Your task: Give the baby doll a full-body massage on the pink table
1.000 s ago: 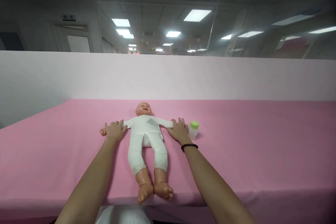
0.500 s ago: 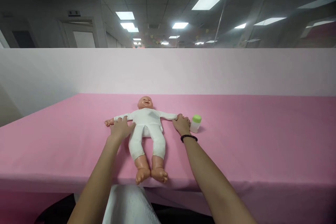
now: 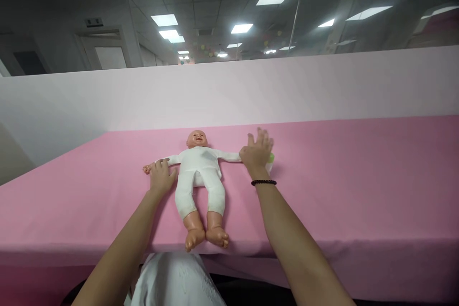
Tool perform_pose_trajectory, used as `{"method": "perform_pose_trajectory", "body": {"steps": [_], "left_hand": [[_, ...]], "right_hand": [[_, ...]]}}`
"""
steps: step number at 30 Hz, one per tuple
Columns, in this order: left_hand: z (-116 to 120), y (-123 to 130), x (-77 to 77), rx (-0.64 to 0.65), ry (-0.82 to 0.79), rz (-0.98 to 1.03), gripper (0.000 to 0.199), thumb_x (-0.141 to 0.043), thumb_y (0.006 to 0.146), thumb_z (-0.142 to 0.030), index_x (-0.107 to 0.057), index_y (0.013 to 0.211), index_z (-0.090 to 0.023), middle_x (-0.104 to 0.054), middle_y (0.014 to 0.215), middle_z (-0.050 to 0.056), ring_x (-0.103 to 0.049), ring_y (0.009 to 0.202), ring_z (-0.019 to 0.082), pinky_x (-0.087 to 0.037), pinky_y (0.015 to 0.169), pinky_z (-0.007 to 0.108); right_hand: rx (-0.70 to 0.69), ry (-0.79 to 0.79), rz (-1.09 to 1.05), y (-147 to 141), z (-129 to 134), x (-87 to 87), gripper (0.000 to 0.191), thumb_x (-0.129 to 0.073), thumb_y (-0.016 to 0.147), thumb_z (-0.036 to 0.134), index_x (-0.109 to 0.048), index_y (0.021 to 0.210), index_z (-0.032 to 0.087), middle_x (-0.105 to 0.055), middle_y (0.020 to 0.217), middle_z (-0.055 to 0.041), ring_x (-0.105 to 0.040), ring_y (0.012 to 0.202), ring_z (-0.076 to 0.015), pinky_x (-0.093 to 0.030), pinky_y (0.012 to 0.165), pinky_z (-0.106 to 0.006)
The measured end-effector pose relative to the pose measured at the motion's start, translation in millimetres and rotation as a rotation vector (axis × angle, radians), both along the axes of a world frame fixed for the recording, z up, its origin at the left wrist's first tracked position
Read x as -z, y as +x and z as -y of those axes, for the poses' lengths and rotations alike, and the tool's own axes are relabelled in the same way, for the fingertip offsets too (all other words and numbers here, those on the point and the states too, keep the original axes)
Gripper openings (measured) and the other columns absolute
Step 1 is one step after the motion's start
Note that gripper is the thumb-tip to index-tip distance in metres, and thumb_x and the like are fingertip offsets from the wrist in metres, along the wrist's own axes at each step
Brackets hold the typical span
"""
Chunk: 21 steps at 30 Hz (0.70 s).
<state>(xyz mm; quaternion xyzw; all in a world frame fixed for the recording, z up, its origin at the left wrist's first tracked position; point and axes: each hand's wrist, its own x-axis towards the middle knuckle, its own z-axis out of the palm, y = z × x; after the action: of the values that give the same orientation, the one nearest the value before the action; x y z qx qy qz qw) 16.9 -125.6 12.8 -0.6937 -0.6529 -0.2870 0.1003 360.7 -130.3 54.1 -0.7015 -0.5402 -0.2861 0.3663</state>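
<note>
Right hand point(image 3: 256, 152), spread wide, partly hides the green-capped bottle point(image 3: 271, 158) just beyond it.

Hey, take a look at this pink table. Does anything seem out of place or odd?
One thing stands out: the baby doll lies so far toward the near side that its bare feet sit right at the edge of the pink tablecloth. They look close to slipping over.
</note>
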Motion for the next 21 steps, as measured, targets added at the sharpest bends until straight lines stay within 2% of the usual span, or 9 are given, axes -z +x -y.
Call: {"method": "perform_pose_trajectory", "body": {"steps": [2, 5, 7, 10, 13, 15, 17, 19, 21], "left_hand": [[8, 10, -5.7, 0.091, 0.046, 0.185, 0.046, -0.044, 0.091, -0.038, -0.049, 0.131, -0.015, -0.055, 0.131, 0.016, -0.046, 0.127, 0.031, -0.036, 0.109, 0.043], [18, 30, -25.3, 0.196, 0.067, 0.506, 0.044, -0.042, 0.093, -0.039, -0.043, 0.133, -0.021, -0.05, 0.14, 0.011, -0.046, 0.131, 0.025, -0.039, 0.109, 0.039], [20, 49, -44.9, 0.319, 0.109, 0.693, 0.04, -0.045, 0.092, -0.039, -0.045, 0.129, -0.023, -0.05, 0.142, 0.009, -0.044, 0.134, 0.023, -0.036, 0.113, 0.038], [13, 85, -77.8, 0.653, 0.085, 1.076, 0.035, -0.052, 0.086, -0.038, -0.053, 0.117, -0.021, -0.056, 0.134, 0.008, -0.047, 0.132, 0.023, -0.034, 0.114, 0.037], [2, 118, -99.1, 0.847, -0.301, 1.511, 0.035, -0.048, 0.088, -0.045, -0.057, 0.11, -0.019, -0.061, 0.125, 0.011, -0.057, 0.118, 0.023, -0.046, 0.098, 0.035], [-4, 133, -99.3, 0.836, -0.601, 1.662, 0.043, -0.044, 0.089, -0.054, -0.058, 0.109, -0.017, -0.063, 0.116, 0.013, -0.061, 0.106, 0.023, -0.049, 0.086, 0.033], [-8, 139, -89.3, 0.81, -0.826, 1.726, 0.054, -0.043, 0.089, -0.062, -0.058, 0.111, -0.014, -0.063, 0.105, 0.015, -0.063, 0.094, 0.024, -0.05, 0.078, 0.033], [-11, 139, -75.2, 0.82, -0.973, 1.764, 0.063, -0.04, 0.089, -0.067, -0.056, 0.114, -0.012, -0.064, 0.098, 0.015, -0.064, 0.086, 0.025, -0.051, 0.075, 0.035], [-11, 137, -63.8, 0.858, -1.045, 1.797, 0.067, -0.037, 0.09, -0.069, -0.055, 0.116, -0.009, -0.064, 0.096, 0.017, -0.065, 0.085, 0.027, -0.052, 0.075, 0.038]], "right_hand": [[0.165, -0.004, -0.133, 11, 8, -15.4, 0.048, -0.049, 0.082, 0.018, -0.057, 0.129, 0.01, -0.033, 0.154, -0.0226, -0.018, 0.147, -0.0398, -0.018, 0.113, -0.066], [0.255, -0.338, -0.486, 29, 11, -24.9, 0.043, -0.054, 0.083, 0.023, -0.06, 0.122, 0.006, -0.057, 0.128, -0.0276, -0.05, 0.126, -0.0405, -0.042, 0.098, -0.056], [0.202, -0.51, -0.593, 32, 9, -23.7, 0.038, -0.052, 0.086, 0.022, -0.062, 0.118, 0.004, -0.065, 0.109, -0.025, -0.063, 0.106, -0.0355, -0.05, 0.083, -0.044], [0.063, -0.518, -0.485, 10, 4, -17.9, 0.034, -0.048, 0.092, 0.03, -0.065, 0.111, 0.007, -0.068, 0.1, -0.0218, -0.067, 0.094, -0.0326, -0.049, 0.073, -0.038], [-0.165, -0.482, -0.38, -29, 2, -11.8, 0.04, -0.042, 0.097, 0.044, -0.067, 0.096, 0.013, -0.07, 0.092, -0.0165, -0.068, 0.089, -0.0301, -0.048, 0.076, -0.037], [-0.323, -0.425, -0.369, -51, 3, -8.3, 0.047, -0.035, 0.1, 0.05, -0.066, 0.094, 0.016, -0.071, 0.088, -0.0132, -0.067, 0.087, -0.0273, -0.047, 0.081, -0.037], [-0.453, -0.283, -0.361, -62, 3, -5.4, 0.049, -0.032, 0.101, 0.052, -0.064, 0.107, 0.015, -0.071, 0.101, -0.0136, -0.066, 0.097, -0.0262, -0.047, 0.088, -0.036], [-0.535, -0.074, -0.303, -63, 3, -3.4, 0.052, -0.032, 0.102, 0.052, -0.057, 0.126, 0.013, -0.064, 0.125, -0.0163, -0.058, 0.119, -0.0267, -0.044, 0.101, -0.038], [-0.567, 0.05, -0.217, -61, 2, -1.7, 0.054, -0.029, 0.103, 0.049, -0.05, 0.137, 0.012, -0.052, 0.143, -0.0163, -0.042, 0.139, -0.0269, -0.033, 0.114, -0.042]]}}
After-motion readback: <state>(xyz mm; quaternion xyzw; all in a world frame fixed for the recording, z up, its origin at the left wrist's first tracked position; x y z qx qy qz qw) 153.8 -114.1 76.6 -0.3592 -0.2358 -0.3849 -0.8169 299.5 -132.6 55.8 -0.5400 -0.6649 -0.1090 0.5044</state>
